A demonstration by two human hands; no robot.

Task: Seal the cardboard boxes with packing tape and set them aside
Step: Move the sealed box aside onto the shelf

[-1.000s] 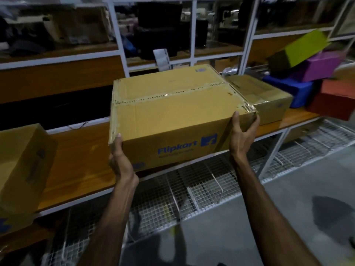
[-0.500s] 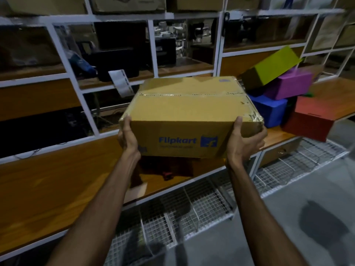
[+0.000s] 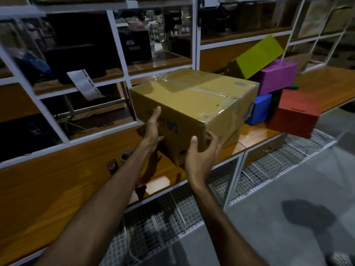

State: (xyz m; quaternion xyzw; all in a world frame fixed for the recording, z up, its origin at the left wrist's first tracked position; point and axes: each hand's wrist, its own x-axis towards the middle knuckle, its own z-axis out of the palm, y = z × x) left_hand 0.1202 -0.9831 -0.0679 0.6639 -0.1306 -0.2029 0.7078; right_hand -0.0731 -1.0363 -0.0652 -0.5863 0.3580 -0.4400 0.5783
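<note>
A yellow-green box (image 3: 258, 56) leans tilted, resting on a purple box (image 3: 276, 76). Below the purple box stands a blue box (image 3: 259, 109). A red box (image 3: 294, 114) sits just right of the blue box, overhanging the wooden shelf (image 3: 57, 181). A white paper label (image 3: 83, 83) hangs far left of the purple box. Wire mesh baskets (image 3: 172, 217) sit under the shelf.

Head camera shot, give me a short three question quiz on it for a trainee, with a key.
1. True or false: clear tape already runs across the top of the cardboard box.
2. Which coloured box sits tilted on top of the pile beside it: A red, B blue, C yellow?
3. Fill in: the left hand lies with straight fingers against the box's printed ____.

Key
1. True.
2. C; it leans on the purple box, above the blue box and the red box.
3. Side. The right hand cups the near corner.
</note>
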